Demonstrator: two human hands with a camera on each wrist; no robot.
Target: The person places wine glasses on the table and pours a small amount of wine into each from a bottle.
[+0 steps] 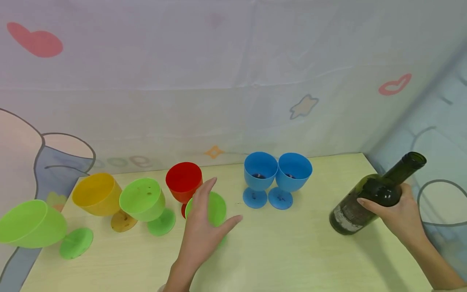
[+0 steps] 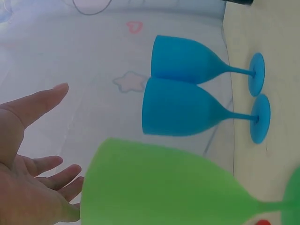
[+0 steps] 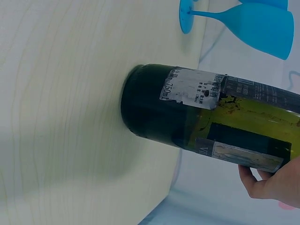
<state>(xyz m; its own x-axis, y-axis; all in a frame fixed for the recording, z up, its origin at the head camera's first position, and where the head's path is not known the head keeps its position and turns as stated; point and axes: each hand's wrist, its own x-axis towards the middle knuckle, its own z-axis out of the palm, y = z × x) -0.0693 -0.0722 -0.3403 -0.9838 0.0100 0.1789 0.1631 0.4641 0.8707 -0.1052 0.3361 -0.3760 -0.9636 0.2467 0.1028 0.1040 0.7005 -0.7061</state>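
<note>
My left hand (image 1: 202, 229) reaches over a green goblet (image 1: 217, 209), thumb and fingers spread apart. The left wrist view puts the open palm (image 2: 28, 187) beside the rim of this green goblet, with no grip on it; whether a fingertip touches the rim cannot be told. On the right, my right hand (image 1: 399, 217) grips a dark green wine bottle (image 1: 359, 200) round its upper body, just below the neck. Worn labels and dark liquid show on the bottle (image 3: 187, 112) in the right wrist view. Whether its base touches the table is unclear.
Two blue goblets (image 1: 260, 172) with a little dark liquid stand side by side near the wall. A red goblet (image 1: 184, 182) is behind my left hand. Farther left are a green goblet (image 1: 142, 202), a yellow goblet (image 1: 98, 196) and another green goblet (image 1: 31, 227).
</note>
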